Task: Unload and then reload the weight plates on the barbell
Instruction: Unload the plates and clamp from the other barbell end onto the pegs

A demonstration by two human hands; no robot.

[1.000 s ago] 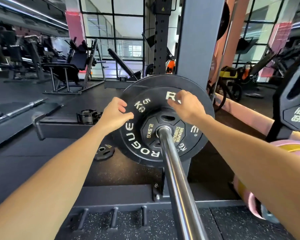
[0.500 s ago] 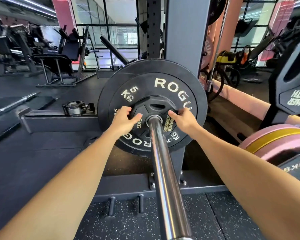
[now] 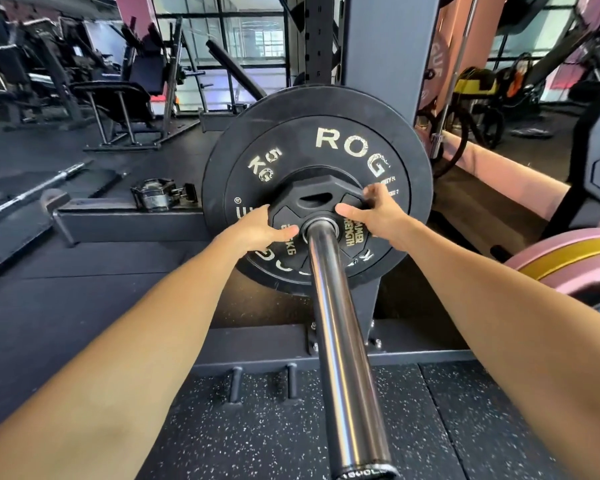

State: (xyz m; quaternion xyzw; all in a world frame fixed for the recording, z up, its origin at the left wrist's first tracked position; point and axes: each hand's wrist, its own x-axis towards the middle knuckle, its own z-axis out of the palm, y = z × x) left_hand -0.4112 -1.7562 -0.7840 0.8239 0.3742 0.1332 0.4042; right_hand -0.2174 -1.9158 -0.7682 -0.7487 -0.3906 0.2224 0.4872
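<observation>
Two black plates sit on the barbell sleeve [image 3: 340, 341], which runs from the lower edge of the view up to their centre. Farthest along the sleeve is the large plate [image 3: 326, 109]; against its face lies the 5 kg plate [image 3: 340, 140] with pale lettering. In front of that, nearest the sleeve's free end, is the small angular plate [image 3: 314, 187]. Left of the sleeve, the left hand [image 3: 257, 230] grips this small plate's left edge, thumb lying across its face. Right of the sleeve, the right hand [image 3: 378, 216] grips its right edge, fingers hooked over the rim. Far left of the sleeve, a collar clamp [image 3: 156, 194] rests on a steel beam [image 3: 125, 220].
</observation>
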